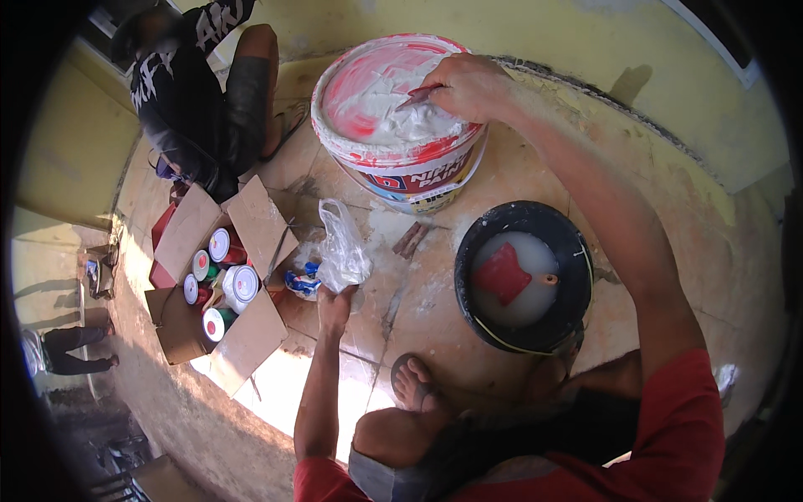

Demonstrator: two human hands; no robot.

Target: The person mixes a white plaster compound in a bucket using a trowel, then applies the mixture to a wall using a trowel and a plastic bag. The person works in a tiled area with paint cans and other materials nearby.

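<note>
Head view: right hand (470,85) scrapes thick white paste (393,113); round bucket (400,163).

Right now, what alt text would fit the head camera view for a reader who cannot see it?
A person crouching on a tiled floor digs the right hand with a red scraper into a big bucket of white paste, while the left hand grips a clear plastic bag. Nearby: a black bucket and a cardboard box of cans.
</note>
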